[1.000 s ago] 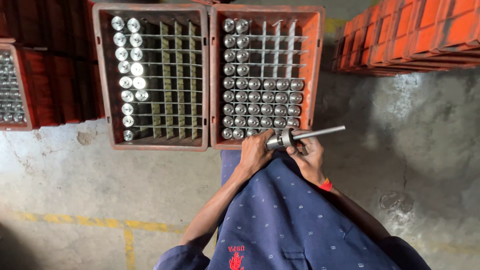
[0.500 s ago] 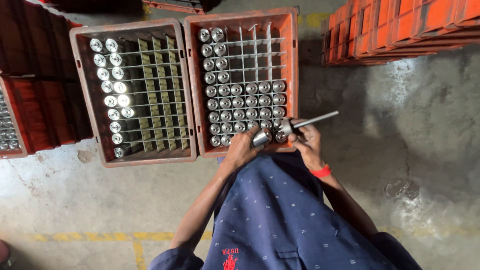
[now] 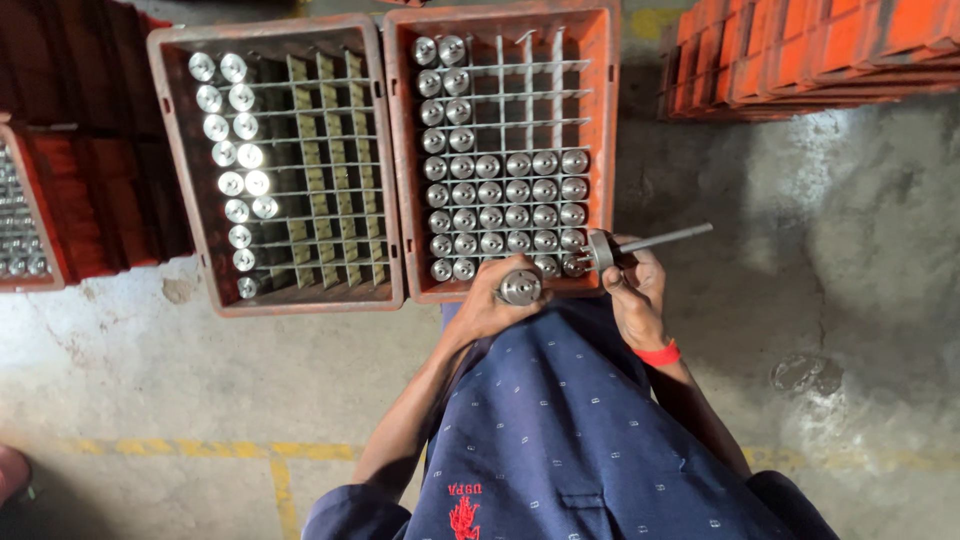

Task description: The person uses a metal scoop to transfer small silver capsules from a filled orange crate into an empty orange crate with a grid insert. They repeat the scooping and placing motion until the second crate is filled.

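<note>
Our left hand [image 3: 490, 305] is closed round a short metal cylinder [image 3: 520, 287], round end face up, held just over the near rim of the right-hand crate [image 3: 598, 120]. Our right hand [image 3: 632, 292] grips a rod-shaped metal tool [image 3: 640, 243] with a disc-like head; the fingers wrap the shaft close to the head, and the rod points away to the right, over the concrete floor [image 3: 860, 260].

Risks, as we judge them:
- The cylinder sits above the crate edge, not over a cell. A loose grip could send it onto the rim and then the floor, or onto the parts already seated.
- The tool head lies close to the nearest row of filled cells [image 3: 505, 215]; a careless swing could knock those parts.
- The long free end of the rod gives leverage against a short hold, so it could twist in the fingers.

Pose: both forearms reach forward from the lap, wrists near together at the crate's near wall. Left palm faces down and inward, fingers curled, thumb side hidden. Right wrist carries a red band [image 3: 657, 353].

The left-hand crate [image 3: 180, 150] holds parts in its two left columns only. More orange crates [image 3: 800, 50] are stacked at upper right.
</note>
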Motion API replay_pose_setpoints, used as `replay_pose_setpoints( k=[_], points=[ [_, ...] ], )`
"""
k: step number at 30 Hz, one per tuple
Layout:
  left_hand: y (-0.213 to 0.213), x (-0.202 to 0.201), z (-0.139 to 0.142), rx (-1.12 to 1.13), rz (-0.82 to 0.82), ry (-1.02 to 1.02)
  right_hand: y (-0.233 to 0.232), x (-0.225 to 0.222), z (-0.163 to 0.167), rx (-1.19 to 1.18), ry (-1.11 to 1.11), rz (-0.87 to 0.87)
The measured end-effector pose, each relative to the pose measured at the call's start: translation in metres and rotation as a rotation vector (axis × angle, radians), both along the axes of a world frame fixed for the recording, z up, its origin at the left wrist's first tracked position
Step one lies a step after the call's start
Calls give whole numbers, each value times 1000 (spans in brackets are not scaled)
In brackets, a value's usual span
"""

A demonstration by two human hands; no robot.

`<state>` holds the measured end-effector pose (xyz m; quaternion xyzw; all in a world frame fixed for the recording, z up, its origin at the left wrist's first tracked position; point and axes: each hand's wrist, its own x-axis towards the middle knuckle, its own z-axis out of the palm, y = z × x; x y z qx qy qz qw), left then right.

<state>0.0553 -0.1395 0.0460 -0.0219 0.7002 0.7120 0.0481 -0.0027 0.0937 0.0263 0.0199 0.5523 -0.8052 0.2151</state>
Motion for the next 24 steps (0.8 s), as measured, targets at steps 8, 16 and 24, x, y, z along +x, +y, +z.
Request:
replay_pose_setpoints(
  k=[8,16,24],
  points=[
    [-12,-7,29,-135,-88,246,1,1,2,19,-9,40],
    [-14,-6,28,-209,-50,181,-13,0,19,34,40,76],
    [-13,1,13,-492,60,21,-34,4,37,44,145,115]
  ],
)
